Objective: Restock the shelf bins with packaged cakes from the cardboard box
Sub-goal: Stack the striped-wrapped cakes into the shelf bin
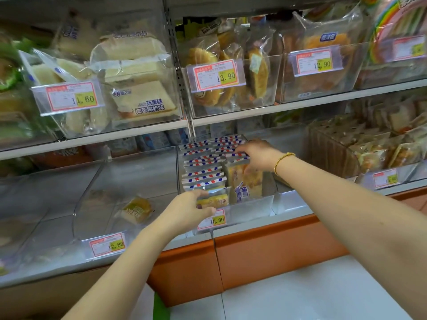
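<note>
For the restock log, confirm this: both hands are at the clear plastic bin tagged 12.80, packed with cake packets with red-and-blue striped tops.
Wrong tag. In the head view the left hand and right hand are at the clear plastic bin whose price tag reads 10.80, packed with cake packets with red-and-blue striped tops; the 12.80 tag marks the bin to its left.

lower shelf (261,229): clear bins (251,209) w/ cakes (203,172)

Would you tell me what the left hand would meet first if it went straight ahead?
Probably the striped-top packs standing in the bin, just behind the yellow cake pack the left hand holds.
</note>
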Tool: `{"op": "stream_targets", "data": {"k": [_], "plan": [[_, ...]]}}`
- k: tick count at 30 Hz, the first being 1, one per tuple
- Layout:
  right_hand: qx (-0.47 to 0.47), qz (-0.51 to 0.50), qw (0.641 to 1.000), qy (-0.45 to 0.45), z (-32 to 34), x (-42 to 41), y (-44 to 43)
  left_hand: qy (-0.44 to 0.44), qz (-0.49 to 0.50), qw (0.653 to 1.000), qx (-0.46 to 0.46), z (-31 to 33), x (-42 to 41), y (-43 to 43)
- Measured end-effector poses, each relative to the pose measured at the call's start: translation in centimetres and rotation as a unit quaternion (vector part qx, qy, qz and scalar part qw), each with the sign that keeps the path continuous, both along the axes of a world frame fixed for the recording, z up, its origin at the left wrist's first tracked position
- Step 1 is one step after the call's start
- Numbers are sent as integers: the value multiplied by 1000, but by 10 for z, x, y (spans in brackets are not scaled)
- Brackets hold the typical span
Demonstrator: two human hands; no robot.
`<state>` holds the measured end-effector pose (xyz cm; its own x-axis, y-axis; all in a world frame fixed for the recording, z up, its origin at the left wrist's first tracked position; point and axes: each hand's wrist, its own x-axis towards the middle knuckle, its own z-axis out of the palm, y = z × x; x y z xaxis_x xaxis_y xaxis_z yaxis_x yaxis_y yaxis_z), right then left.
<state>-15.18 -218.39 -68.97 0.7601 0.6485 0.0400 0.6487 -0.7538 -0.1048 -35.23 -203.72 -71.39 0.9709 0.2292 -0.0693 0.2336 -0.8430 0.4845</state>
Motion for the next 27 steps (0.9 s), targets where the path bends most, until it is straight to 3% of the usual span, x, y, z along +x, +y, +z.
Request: {"op": "stream_targets", "data": {"k": [3,8,13,19,22,27], "plan": [[-4,-17,997,-69,-24,3,-1,-6,-2,1000,-2,-1,0,0],[31,-54,994,-91,-31,-7,-2,-15,-1,1000,-8,-1,-6,3],[202,19,978,-53,-3,-65,12,-87,19,996,-21,4,-30,18],[155,170,972,-45,-2,-159,60,-107,88,990,-35,17,-88,69],[145,223,964,15,-28,-195,96,-48,132,990,-12,12,-130,108],[22,304,944,123,-95,-258,158,65,230,970,-33,-30,-221,182]]}}
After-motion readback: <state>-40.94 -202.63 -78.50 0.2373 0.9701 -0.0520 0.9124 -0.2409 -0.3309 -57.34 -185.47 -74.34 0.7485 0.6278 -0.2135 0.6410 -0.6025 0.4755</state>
